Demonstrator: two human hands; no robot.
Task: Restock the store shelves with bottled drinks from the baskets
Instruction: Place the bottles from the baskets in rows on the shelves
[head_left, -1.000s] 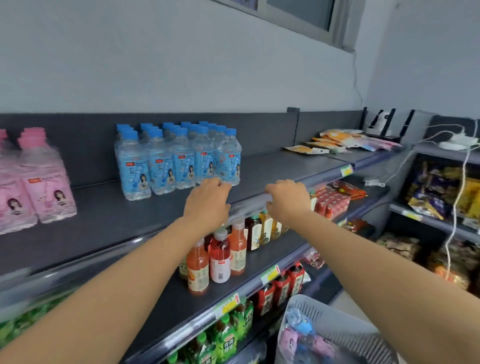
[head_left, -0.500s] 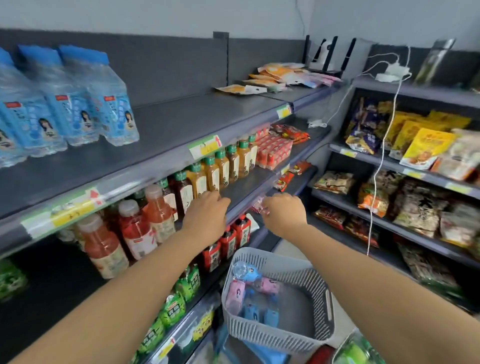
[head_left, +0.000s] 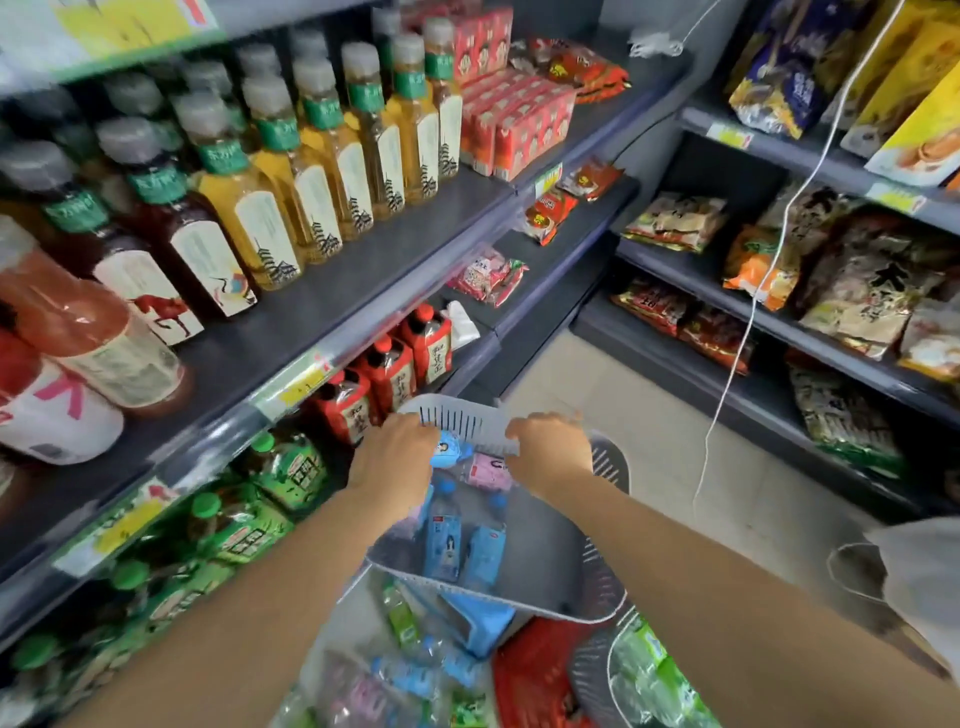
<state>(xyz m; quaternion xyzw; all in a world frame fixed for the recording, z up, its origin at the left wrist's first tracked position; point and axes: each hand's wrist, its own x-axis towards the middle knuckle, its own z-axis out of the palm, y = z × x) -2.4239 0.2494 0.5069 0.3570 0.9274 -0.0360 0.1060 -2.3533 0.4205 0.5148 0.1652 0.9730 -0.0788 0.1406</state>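
1. My left hand (head_left: 395, 460) and right hand (head_left: 551, 448) reach into the grey basket (head_left: 467, 418); fingers curl out of sight, grip unclear
2. Blue bottles (head_left: 441, 543) lie inside: probably full, heavy, slick; I'd grasp mid-body

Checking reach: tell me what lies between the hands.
Head view: the slotted wall of the grey basket and a pink bottle lie between left hand and right hand.

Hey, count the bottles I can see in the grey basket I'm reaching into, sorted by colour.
Blue bottles: 3
Pink bottles: 1
Total: 4 in view. The left hand covers part of the grey basket, so more may be hidden.
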